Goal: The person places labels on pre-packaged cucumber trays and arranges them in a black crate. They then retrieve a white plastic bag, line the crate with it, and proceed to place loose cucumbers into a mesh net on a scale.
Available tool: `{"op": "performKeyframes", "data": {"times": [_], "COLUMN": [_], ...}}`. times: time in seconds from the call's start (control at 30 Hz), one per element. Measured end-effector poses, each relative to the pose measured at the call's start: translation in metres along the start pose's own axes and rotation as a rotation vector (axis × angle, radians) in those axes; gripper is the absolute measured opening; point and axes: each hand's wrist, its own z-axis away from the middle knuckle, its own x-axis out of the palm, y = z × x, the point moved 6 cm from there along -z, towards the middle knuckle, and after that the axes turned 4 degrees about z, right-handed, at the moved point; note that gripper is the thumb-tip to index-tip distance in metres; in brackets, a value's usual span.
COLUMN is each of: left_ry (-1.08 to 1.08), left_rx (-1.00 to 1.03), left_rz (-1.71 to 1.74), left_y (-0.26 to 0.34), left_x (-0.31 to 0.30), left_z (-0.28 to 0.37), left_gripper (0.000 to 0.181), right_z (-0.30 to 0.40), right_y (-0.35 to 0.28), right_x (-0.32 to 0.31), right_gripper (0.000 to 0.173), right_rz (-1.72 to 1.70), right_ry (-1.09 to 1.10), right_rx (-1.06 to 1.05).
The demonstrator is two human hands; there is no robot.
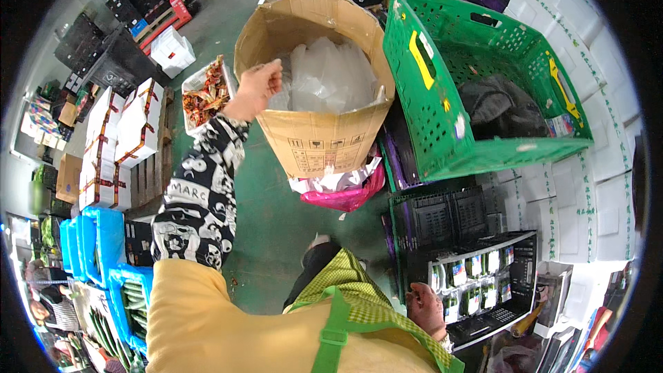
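Note:
My left hand (pixel 258 89) hangs over the left side of a tall open cardboard carton (pixel 321 140), its fingers curled in with nothing visible between them. Crumpled translucent plastic bags (pixel 331 75) fill the carton's inside. Low on the right, my right hand (pixel 426 309) is at the near left edge of a black plastic crate (pixel 484 324); whether it grips the rim cannot be told. Labelled packs of green vegetables (pixel 474 295) stand in rows in that crate. A pink plastic bag (pixel 344 199) with white wrapping shows under the carton.
A large green perforated crate (pixel 435 114) with dark cloth (pixel 497 106) inside stands right of the carton, against stacked white foam boxes (pixel 570 207). Left are a white bin (pixel 187 85) of red and orange scraps, taped foam boxes (pixel 137 124) on a pallet, and blue-lined crates of cucumbers (pixel 135 303).

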Motion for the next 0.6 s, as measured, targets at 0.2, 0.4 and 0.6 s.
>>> {"op": "performKeyframes", "data": {"times": [0.2,0.4,0.6], "left_ry": [-0.213,-0.278,-0.138], "left_rx": [-0.009,0.170,-0.293], "left_rz": [-0.413,-1.058,-0.758], "left_y": [-0.025,-0.147,-0.282], "left_x": [-0.057,-0.111,-0.151], "left_z": [-0.210,-0.387,-0.462], "left_gripper": [0.016,0.031,0.050], "right_z": [-0.046,-0.065,-0.028], "right_y": [0.036,0.088,0.095], "right_x": [0.042,0.130,0.211], "right_gripper": [0.021,0.019,0.025], "right_rz": [0.016,0.433,1.312], "right_ry": [0.012,-0.007,-0.212], "right_rx": [0.103,-0.324,-0.336]}}
